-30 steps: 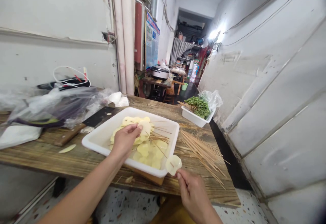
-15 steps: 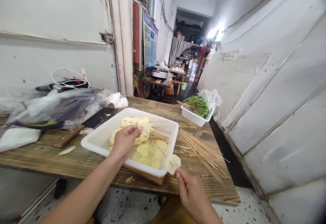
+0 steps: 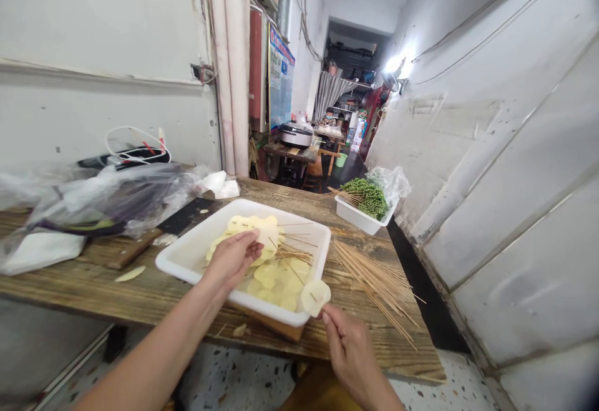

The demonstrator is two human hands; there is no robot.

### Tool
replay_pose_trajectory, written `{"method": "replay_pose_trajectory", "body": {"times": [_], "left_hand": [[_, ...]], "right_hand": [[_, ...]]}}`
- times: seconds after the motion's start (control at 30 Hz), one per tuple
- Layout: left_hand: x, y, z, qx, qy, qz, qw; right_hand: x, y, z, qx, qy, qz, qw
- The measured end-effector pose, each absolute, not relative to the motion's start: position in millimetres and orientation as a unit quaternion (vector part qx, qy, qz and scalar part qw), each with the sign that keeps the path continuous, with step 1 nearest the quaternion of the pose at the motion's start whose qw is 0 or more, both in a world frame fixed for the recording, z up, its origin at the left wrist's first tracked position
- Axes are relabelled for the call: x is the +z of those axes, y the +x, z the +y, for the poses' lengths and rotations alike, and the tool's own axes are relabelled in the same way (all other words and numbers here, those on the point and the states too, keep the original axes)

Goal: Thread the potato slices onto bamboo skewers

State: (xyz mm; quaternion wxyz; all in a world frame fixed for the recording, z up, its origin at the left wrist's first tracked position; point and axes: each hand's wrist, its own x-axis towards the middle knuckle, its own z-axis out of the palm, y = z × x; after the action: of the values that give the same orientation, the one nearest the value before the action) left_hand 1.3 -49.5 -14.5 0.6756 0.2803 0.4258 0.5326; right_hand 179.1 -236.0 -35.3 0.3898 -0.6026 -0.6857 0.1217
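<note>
My left hand (image 3: 234, 258) pinches a thin pale-yellow potato slice (image 3: 267, 234) above a white plastic tub (image 3: 175, 266). At the tub's near right corner, my right hand (image 3: 353, 342) is closed on the lower end of a thin wooden skewer (image 3: 294, 272). A single potato slice (image 3: 316, 297) is threaded on that skewer, close to my right fingertips. The skewer points up and left toward the slice in my left hand; whether it touches that slice I cannot tell. In the tub, loose slices (image 3: 276, 283) lie in water beside skewered slices (image 3: 248, 222).
Bare skewers (image 3: 374, 286) lie spread on the wooden table (image 3: 187, 308) at right. Behind them stands a white container (image 3: 360, 216) of skewered green vegetables (image 3: 367, 196). A knife (image 3: 135, 249), plastic bags (image 3: 116, 202) and a peel-like sliver (image 3: 131, 274) lie at left.
The view has shifted slightly, so the scene sits a little further right. Both hands keep their holds; the fingers of my left hand look slightly more spread below the slice.
</note>
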Motion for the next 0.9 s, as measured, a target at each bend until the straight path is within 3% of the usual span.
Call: {"method": "replay_pose_trajectory", "body": {"times": [0.27, 0.5, 0.9], "left_hand": [[-12, -2, -51, 0.500, 0.325, 0.372, 0.711], [-22, -1, -52, 0.505, 0.475, 0.397, 0.601], [-2, -1, -59, 0.462, 0.357, 0.345, 0.735]], "right_hand": [[-44, 198, -235, 0.149, -0.582, -0.691, 0.402], [-43, 215, -236, 0.155, -0.582, -0.684, 0.411], [-56, 215, -229, 0.179, -0.558, -0.676, 0.446]]}}
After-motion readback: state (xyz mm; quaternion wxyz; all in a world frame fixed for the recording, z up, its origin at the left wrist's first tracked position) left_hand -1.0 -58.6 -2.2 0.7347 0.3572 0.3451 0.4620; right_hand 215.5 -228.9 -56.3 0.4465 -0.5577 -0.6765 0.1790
